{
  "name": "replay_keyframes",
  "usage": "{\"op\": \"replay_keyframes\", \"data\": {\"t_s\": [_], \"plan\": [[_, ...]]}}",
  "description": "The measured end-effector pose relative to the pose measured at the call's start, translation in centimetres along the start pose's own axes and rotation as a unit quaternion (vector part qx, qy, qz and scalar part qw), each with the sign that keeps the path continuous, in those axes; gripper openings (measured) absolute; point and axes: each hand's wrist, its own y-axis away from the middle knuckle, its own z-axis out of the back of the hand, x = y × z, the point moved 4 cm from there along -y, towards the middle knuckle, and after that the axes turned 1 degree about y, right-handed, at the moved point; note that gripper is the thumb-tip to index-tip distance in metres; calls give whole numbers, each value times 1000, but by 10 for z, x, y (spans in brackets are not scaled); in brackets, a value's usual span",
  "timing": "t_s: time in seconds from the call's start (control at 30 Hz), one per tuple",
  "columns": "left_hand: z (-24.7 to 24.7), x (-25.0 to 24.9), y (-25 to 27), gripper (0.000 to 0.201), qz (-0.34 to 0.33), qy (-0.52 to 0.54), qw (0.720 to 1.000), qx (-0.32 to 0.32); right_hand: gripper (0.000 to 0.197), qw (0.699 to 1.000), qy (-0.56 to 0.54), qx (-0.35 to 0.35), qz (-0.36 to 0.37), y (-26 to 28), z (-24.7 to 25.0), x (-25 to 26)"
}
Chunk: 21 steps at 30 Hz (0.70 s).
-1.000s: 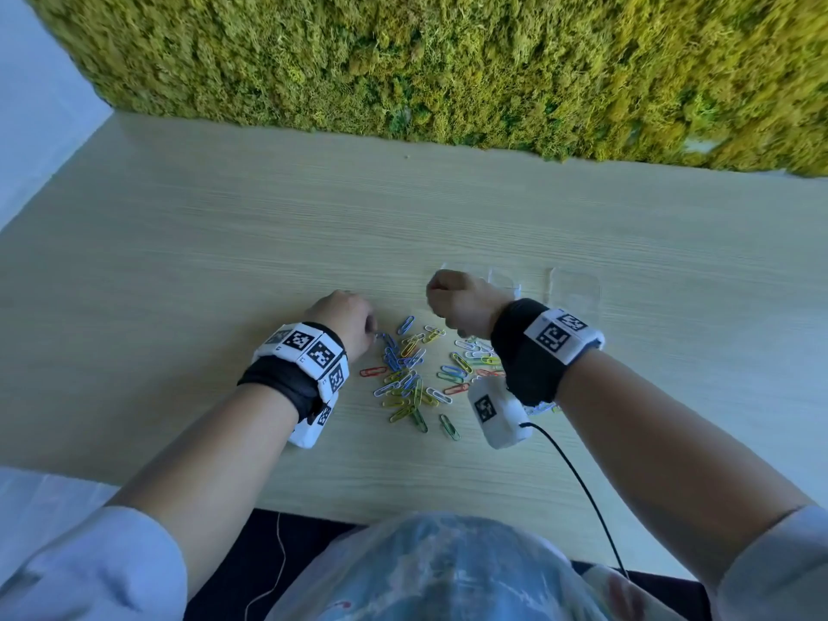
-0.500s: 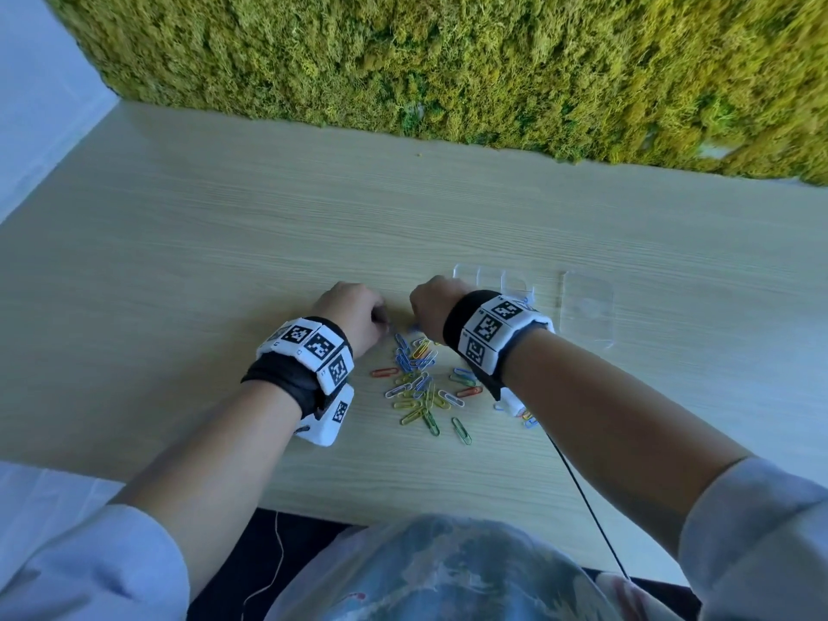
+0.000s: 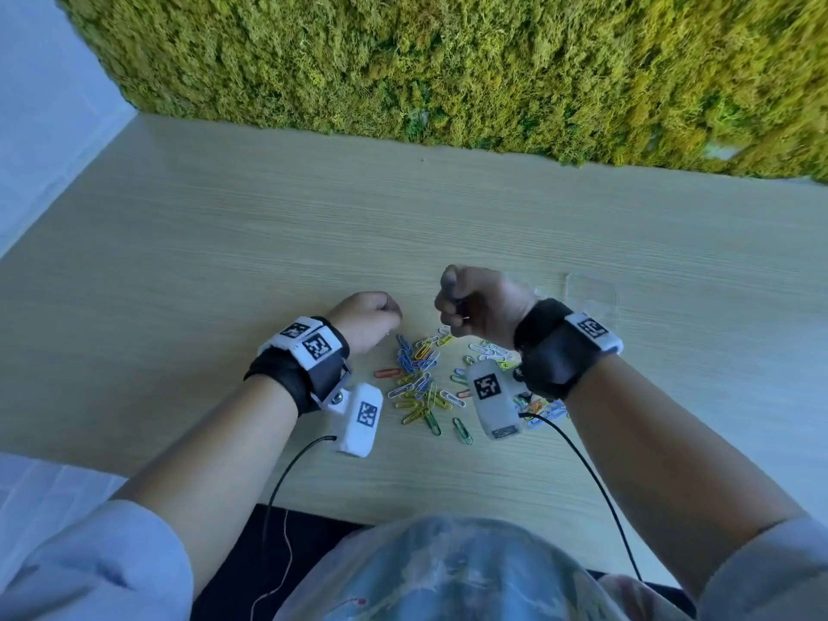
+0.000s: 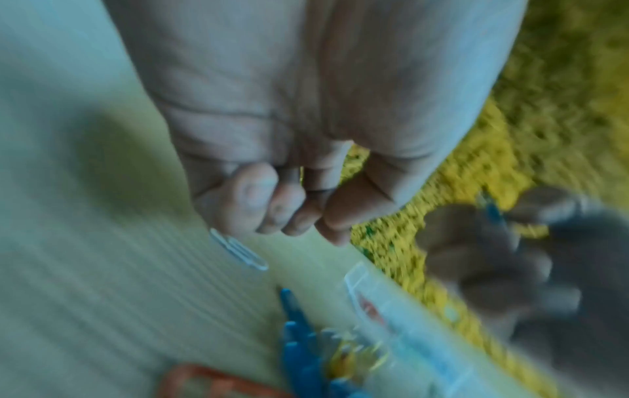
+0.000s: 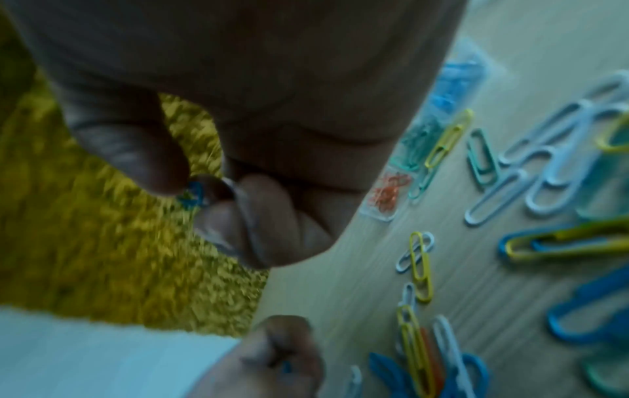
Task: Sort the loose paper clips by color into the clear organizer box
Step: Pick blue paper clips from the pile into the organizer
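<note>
Right hand pinches a small blue wire paper clip at twelve o'clock of the loose multicoloured clip pile; left hand is clenched, its hold unclear.

I see a matt pale wood-grain table, glossy coated paper clips in smooth colours beside the clear, shiny plastic organizer box, black cloth wrist straps, rough, fuzzy green moss wall behind the table

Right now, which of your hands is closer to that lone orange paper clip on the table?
Left. My left hand hovers just behind the orange paper clip, slightly to its left. My right hand is raised farther off, across the clip pile, pinching a blue clip.
</note>
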Motion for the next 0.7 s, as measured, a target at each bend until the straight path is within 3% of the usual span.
{"op": "replay_keyframes", "data": {"t_s": [0.03,0.1,0.17,0.27,0.33,0.37,0.43,0.47,0.5,0.6,0.7], "plan": [[-1,-4,0,9,-32,-98,995,3,17,997,-66,35,10,5,2,0],[-7,-9,-1,15,-91,-260,961,27,29,987,-132,88,31,12,5,0],[-14,-13,-1,23,-132,-337,931,38,35,984,-143,100,34,18,7,1],[-15,-18,-2,20,-149,-359,921,36,26,996,-71,50,12,23,12,-1],[-15,-19,-3,10,-139,-377,915,38,19,995,95,1,-7,24,13,-3],[-15,-19,-4,6,-132,-384,913,40,15,972,231,-25,-10,25,13,-4],[-16,-17,-6,3,-123,-393,910,48,6,865,498,-65,-1,26,14,-4],[-17,-16,-6,5,-118,-393,910,52,13,808,586,-67,5,25,13,-6],[-17,-16,-6,7,-115,-393,911,55,17,772,633,-65,3,25,12,-9],[-17,-16,-3,13,-117,-392,911,54,26,710,702,-54,-35,23,10,-21],[-17,-14,1,18,-123,-382,915,43,25,670,739,-37,-57,21,8,-29]]}}
